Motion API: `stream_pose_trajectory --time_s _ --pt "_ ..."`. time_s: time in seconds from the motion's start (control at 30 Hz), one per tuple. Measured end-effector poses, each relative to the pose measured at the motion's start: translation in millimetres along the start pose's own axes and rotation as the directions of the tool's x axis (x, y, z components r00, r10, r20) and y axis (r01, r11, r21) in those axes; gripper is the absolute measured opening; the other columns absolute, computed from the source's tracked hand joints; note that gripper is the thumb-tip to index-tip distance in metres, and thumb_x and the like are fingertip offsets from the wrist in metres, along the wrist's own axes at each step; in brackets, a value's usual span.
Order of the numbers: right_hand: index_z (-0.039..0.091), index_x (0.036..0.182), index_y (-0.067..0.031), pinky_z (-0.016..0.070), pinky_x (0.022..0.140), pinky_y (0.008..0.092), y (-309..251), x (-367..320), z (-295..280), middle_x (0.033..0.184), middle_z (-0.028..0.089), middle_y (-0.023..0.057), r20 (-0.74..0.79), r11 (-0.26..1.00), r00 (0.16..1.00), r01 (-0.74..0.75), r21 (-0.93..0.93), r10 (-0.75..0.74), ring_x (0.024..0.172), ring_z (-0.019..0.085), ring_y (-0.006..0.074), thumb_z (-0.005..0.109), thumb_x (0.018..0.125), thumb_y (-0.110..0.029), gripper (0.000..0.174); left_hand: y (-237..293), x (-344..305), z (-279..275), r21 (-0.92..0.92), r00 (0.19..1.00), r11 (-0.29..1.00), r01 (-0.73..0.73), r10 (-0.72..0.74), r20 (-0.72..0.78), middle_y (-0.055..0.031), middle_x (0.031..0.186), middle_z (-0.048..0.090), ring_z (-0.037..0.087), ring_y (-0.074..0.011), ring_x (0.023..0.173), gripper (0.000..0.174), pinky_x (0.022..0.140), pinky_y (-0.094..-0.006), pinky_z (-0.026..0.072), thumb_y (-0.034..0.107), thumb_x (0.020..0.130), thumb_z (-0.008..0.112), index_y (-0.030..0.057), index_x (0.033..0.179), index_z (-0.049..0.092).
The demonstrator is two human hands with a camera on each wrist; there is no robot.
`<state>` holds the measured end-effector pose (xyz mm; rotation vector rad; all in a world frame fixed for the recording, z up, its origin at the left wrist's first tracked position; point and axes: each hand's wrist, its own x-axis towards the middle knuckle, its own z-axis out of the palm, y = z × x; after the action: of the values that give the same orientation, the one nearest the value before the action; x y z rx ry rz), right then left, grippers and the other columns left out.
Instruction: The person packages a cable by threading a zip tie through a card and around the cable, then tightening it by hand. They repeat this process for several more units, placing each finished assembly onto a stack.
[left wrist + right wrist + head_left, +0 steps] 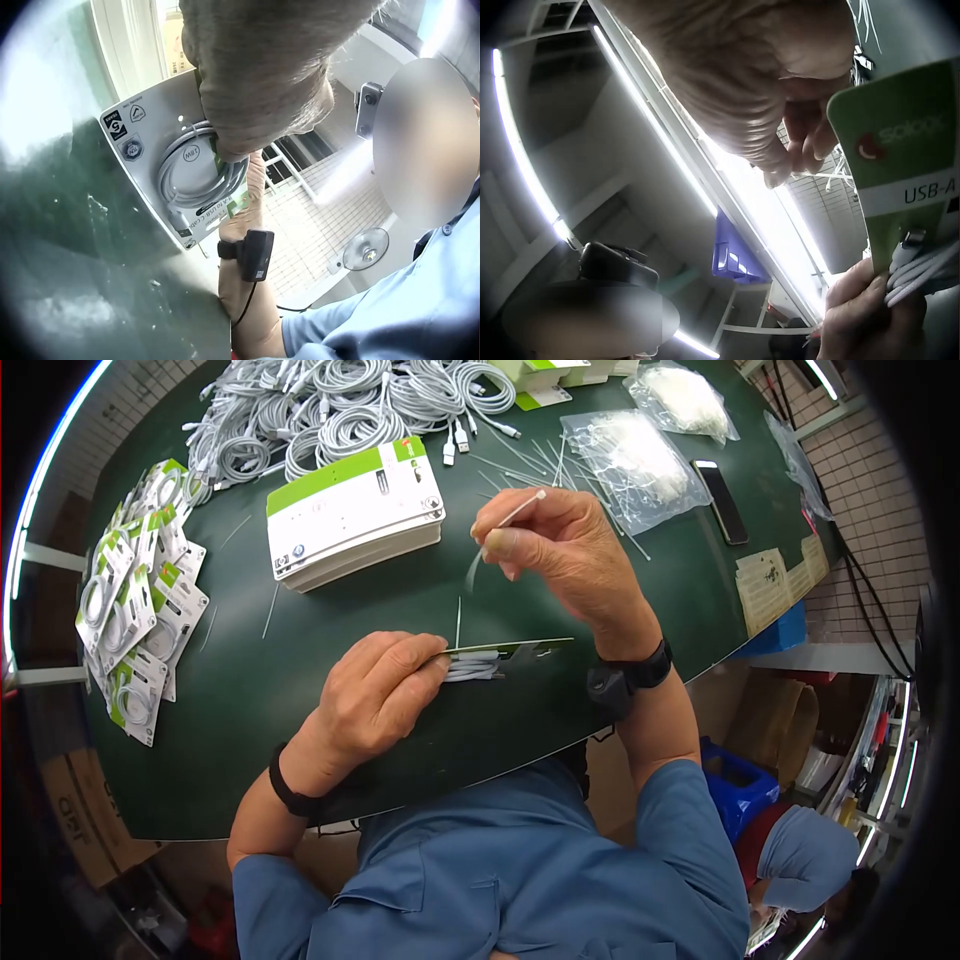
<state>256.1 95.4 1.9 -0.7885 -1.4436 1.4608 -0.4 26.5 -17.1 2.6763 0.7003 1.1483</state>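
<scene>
My left hand (385, 690) grips the left end of a card (540, 643) standing on edge, with a coiled white cable (475, 666) against its near side. In the left wrist view the coil (180, 169) lies on the card's printed face (131, 161). The right wrist view shows the card's green side (900, 135) and the cable's plug. Above and right of the card, my right hand (575, 550) pinches a thin white tie (520, 510) between thumb and fingers. A thin tie (458, 622) sticks up from the card near my left fingertips.
A stack of cards (360, 510) stands behind my hands. Coiled cables (350, 410) pile up at the back, packaged cards with cables (140, 600) at the left. Loose ties, bags of ties (640, 465) and a phone (722, 505) lie at the back right.
</scene>
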Motion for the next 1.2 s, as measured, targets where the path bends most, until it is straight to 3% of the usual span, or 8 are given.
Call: stream_pose_trajectory --time_s 0.17,0.27,0.33,0.4,0.7,0.8,1.2 --pt "0.072 0.099 0.0018 0.0565 0.068 0.0233 5 3 10 0.094 0.074 0.0069 -0.056 0.991 0.99 -0.129 0.022 0.13 0.08 0.073 0.0126 0.074 0.099 -0.008 0.01 -2 0 1 -0.013 1.0 1.0 0.01 -0.01 0.017 -0.0185 0.103 0.073 0.073 -0.0331 0.084 0.032 0.072 -0.0396 0.0609 -0.008 0.07 0.083 -0.0034 0.098 0.068" --pt "0.071 0.097 0.0012 0.0563 0.066 0.0225 12 4 14 0.092 0.074 0.0064 -0.061 0.978 0.976 -0.21 0.013 0.211 0.078 0.073 0.0117 0.075 0.099 -0.009 0.011 -4 1 5 0.005 0.999 1.0 -0.013 0.013 -0.042 -0.0165 0.098 0.072 0.071 -0.0278 0.08 0.02 0.066 -0.037 0.0584 -0.001 0.073 0.078 -0.0048 0.091 0.071" --pt "0.071 0.098 0.0011 0.0562 0.065 0.022 16 4 17 0.09 0.074 0.006 -0.048 0.963 0.962 -0.27 -0.015 0.269 0.077 0.073 0.0109 0.075 0.099 -0.01 0.011 -3 0 3 -0.005 1.0 1.0 -0.001 0.001 -0.016 -0.0172 0.1 0.072 0.072 -0.0295 0.081 0.024 0.068 -0.0379 0.0593 -0.004 0.071 0.08 -0.0042 0.093 0.07" --pt "0.071 0.099 0.0011 0.0563 0.065 0.022 21 4 17 0.089 0.074 0.0059 -0.031 0.961 0.961 -0.275 -0.007 0.275 0.077 0.074 0.011 0.075 0.098 -0.009 0.011 -3 0 1 -0.013 1.0 1.0 0.015 -0.015 0.013 -0.0186 0.103 0.072 0.073 -0.033 0.083 0.034 0.072 -0.0396 0.061 -0.009 0.067 0.083 -0.0031 0.097 0.067" --pt "0.07 0.1 0.0009 0.0564 0.066 0.0217 27 4 20 0.088 0.074 0.0059 0.036 0.947 0.946 -0.322 -0.005 0.322 0.078 0.074 0.0111 0.074 0.099 -0.009 0.011 -3 4 3 -0.029 1.0 0.999 0.013 -0.013 0.018 -0.0191 0.102 0.072 0.072 -0.033 0.081 0.036 0.069 -0.0394 0.0603 -0.009 0.066 0.083 -0.0043 0.097 0.066" --pt "0.07 0.1 0.0009 0.0564 0.066 0.0215 29 4 20 0.088 0.074 0.0058 0.039 0.944 0.943 -0.329 -0.004 0.329 0.078 0.074 0.0112 0.074 0.099 -0.01 0.011 -5 4 7 -0.004 0.999 1.0 -0.016 0.016 -0.047 -0.0153 0.095 0.07 0.07 -0.0272 0.075 0.019 0.064 -0.0371 0.0578 0.0 0.072 0.079 -0.0039 0.088 0.07" --pt "0.071 0.097 0.0005 0.0561 0.066 0.021 35 3 22 0.088 0.073 0.0044 0.08 0.931 0.929 -0.364 0.013 0.362 0.077 0.074 0.0108 0.075 0.099 -0.009 0.011 -4 3 7 -0.013 0.999 1.0 0.0 -0.001 -0.05 -0.0145 0.096 0.071 0.07 -0.0273 0.076 0.02 0.065 -0.0373 0.058 0.001 0.072 0.079 -0.0032 0.089 0.069"
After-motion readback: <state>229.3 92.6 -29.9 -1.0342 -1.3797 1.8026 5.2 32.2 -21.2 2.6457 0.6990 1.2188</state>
